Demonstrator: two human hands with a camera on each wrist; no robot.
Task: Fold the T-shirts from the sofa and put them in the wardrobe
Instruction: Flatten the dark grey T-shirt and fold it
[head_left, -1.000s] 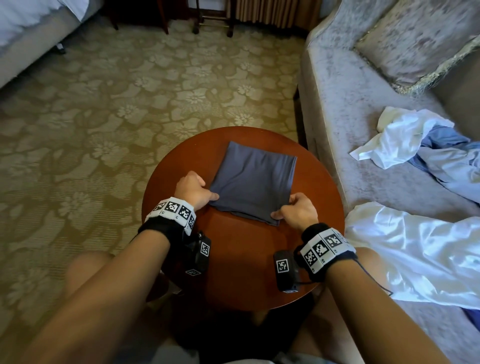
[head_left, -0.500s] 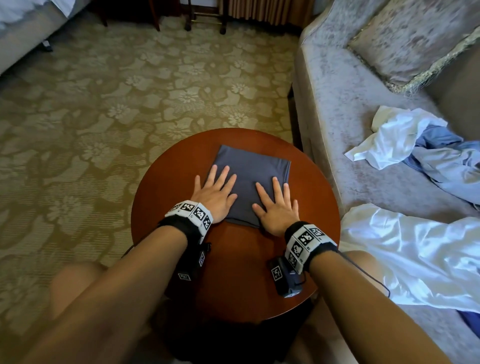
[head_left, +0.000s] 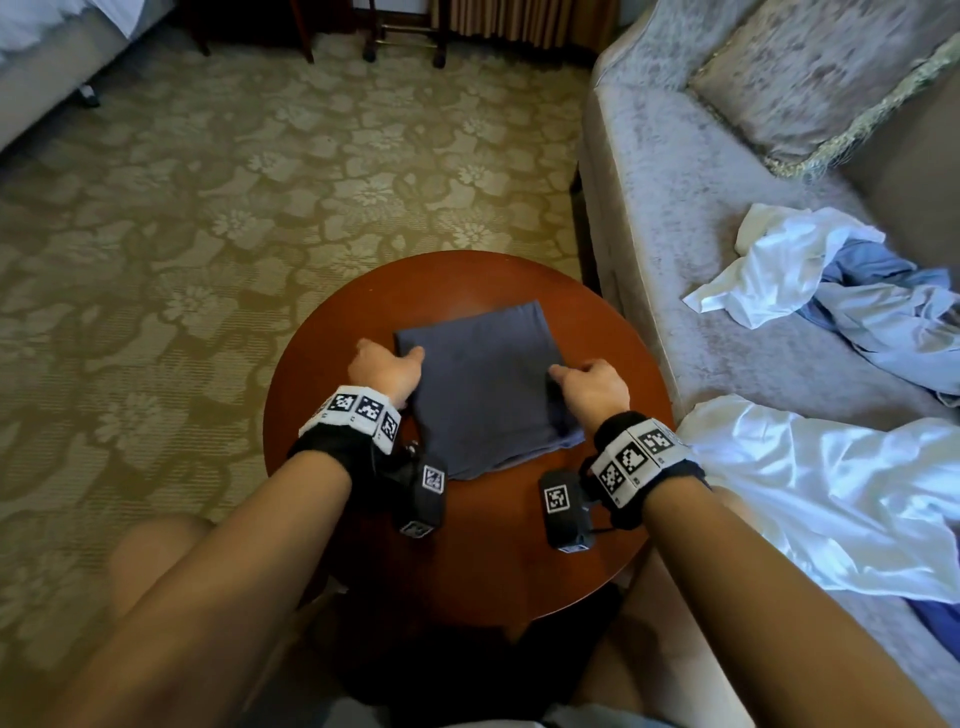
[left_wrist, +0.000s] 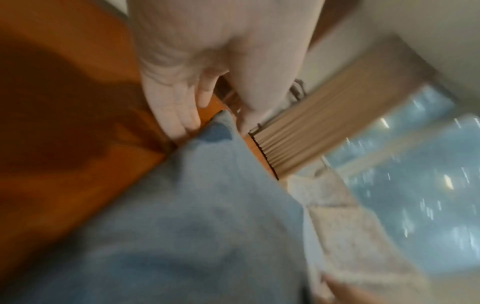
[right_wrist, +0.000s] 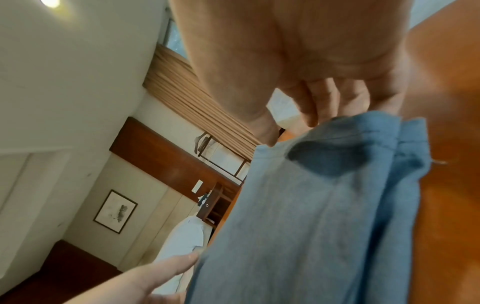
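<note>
A folded grey-blue T-shirt (head_left: 483, 384) lies on the round wooden table (head_left: 493, 561). My left hand (head_left: 387, 366) is at its left edge, thumb on top. In the left wrist view the fingers (left_wrist: 179, 115) lie under the cloth edge (left_wrist: 221, 127) with the thumb above it. My right hand (head_left: 589, 387) grips the right edge. In the right wrist view its curled fingers (right_wrist: 324, 98) sit behind the T-shirt (right_wrist: 311, 216), which is raised a little off the table (right_wrist: 446, 205) on that side. Unfolded white and light blue shirts (head_left: 810, 280) lie on the sofa (head_left: 701, 208).
Another white shirt (head_left: 831, 488) is spread on the sofa seat close to my right arm. A patterned cushion (head_left: 810, 67) leans at the sofa's back. Floral carpet (head_left: 208, 208) stretches to the left, with a bed corner (head_left: 52, 52) at the far left.
Half a second ago both hands lay flat on top of the shirt. They have slid out to its left and right edges and now curl round them.
</note>
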